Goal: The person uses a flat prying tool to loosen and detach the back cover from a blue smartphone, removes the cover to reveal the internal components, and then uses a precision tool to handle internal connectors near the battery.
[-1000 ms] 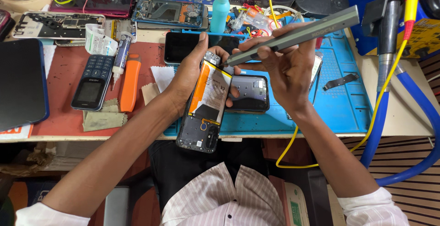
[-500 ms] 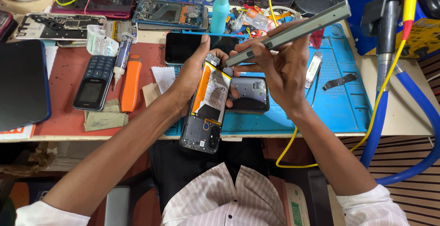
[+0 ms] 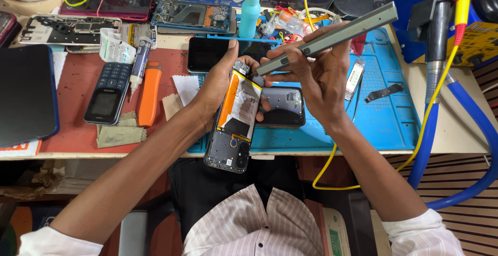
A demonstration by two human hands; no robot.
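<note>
Little moved since earlier: opened phone (image 3: 233, 126) tilted slightly in left hand (image 3: 218, 87) grip. Right hand (image 3: 316, 79) grip closed on grey screwdriver (image 3: 327, 38), tip at phone's top edge. Back off, battery seated.

Matt grey metal screwdriver (image 3: 332, 35); glossy battery (image 3: 239, 100); textured blue rubbery mat (image 3: 384, 116).

Workbench (image 3: 456, 126) with blue mat (image 3: 384, 116)
</note>
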